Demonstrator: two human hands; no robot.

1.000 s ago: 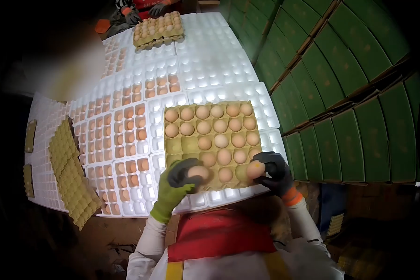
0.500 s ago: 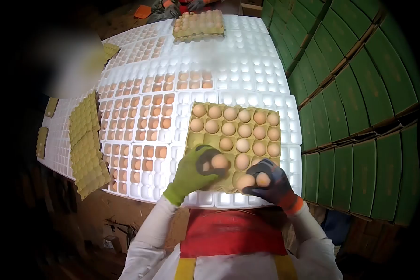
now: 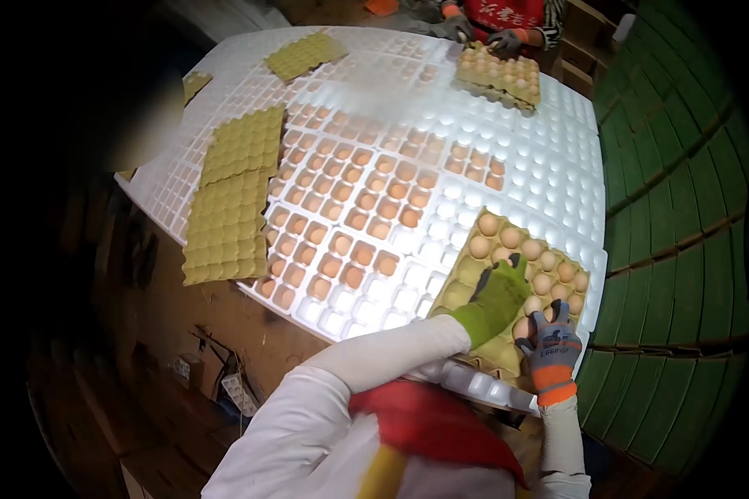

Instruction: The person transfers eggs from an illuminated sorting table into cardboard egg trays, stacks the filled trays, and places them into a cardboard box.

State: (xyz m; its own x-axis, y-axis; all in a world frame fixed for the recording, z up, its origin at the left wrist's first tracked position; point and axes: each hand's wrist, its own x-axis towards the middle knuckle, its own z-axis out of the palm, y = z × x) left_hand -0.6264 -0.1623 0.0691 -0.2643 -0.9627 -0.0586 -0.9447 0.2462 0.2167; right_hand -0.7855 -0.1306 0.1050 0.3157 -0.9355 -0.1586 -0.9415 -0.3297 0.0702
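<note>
A yellowish pulp egg tray (image 3: 452,297) with brown eggs (image 3: 532,249) lies near me, its left-hand cups bare. My left hand (image 3: 495,301), in a green glove with dark finger coating, reaches over the tray with bent fingers. An egg shows just beyond its fingertips; its palm side is hidden. My right hand (image 3: 555,343), in a grey glove with an orange cuff, is at the tray's near right corner. Its thumb and fingers are around an egg (image 3: 523,329). Left of the tray, white moulded trays (image 3: 341,308) hold eggs in many of their cells.
Stacked pulp trays (image 3: 225,229) lie on the left, another pulp tray (image 3: 304,56) farther back. Across the table, a co-worker's gloved hands (image 3: 508,41) are at a filled egg tray (image 3: 499,76). Green boxes (image 3: 666,208) are stacked along the right.
My view has turned left, so the table appears farther right. My left hand has moved from the tray's near left part toward its middle. My right hand stays at the near right corner.
</note>
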